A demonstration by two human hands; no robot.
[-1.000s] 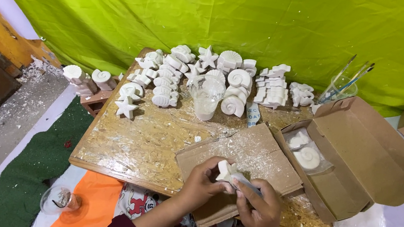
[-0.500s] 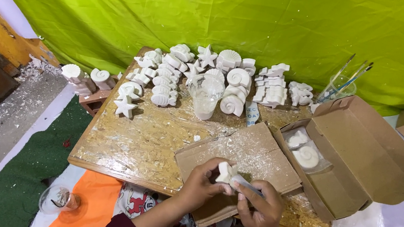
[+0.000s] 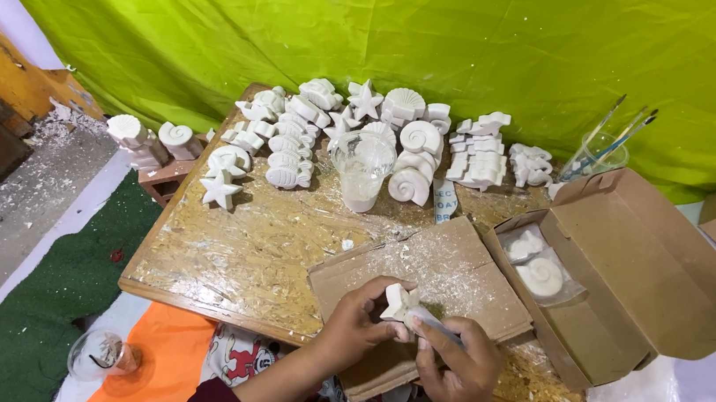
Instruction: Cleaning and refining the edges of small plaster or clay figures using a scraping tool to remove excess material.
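My left hand grips a small white plaster casting, fingers curled around its near side, holding it just above a dusty sheet of cardboard that lies on the wooden counter. My right hand is closed narrowly around a thin tool whose tip meets the casting; I cannot tell what kind of tool it is, as my fingers hide most of it. The two hands sit close together at the near edge of the counter.

Farther back on the counter stands a crowd of white plaster figures, shells, stars and spirals, ranged in rows along the far edge. Among them stands a clear plastic cup, upright. A single plaster star lies apart at the left of the group.

To my right an open cardboard box rests on the counter's end, with a few more white castings lying in its tray. Behind the box a clear jar holds several paintbrushes, tilted. A bright green cloth hangs behind everything. On the floor at my left lie a green mat, an orange cloth and a small glass.
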